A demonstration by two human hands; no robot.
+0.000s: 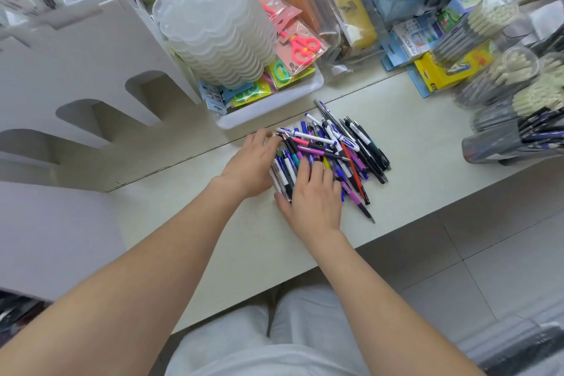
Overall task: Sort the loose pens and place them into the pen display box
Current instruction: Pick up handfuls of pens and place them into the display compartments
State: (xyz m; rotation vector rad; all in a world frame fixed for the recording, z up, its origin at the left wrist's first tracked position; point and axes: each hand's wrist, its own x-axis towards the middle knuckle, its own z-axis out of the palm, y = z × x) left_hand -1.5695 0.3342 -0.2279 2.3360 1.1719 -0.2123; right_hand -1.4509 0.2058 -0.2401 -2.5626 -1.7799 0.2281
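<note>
Already both hands meet the pile of pens (pixel 345 146) on the bench (pixel 427 180). The left hand (pixel 253 163) touches its left edge. The right hand (pixel 316 197) lies flat on its near side, fingers (pixel 303 166) spread and gripping nothing. Most pens run far-left to near-right.

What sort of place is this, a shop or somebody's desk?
Most likely a stationery shop. Packaged children's scissors fill a white tray, clear tubs at the right are packed with pens, and wrapped pencil cases lie behind the pile of loose pens on the counter.
</note>
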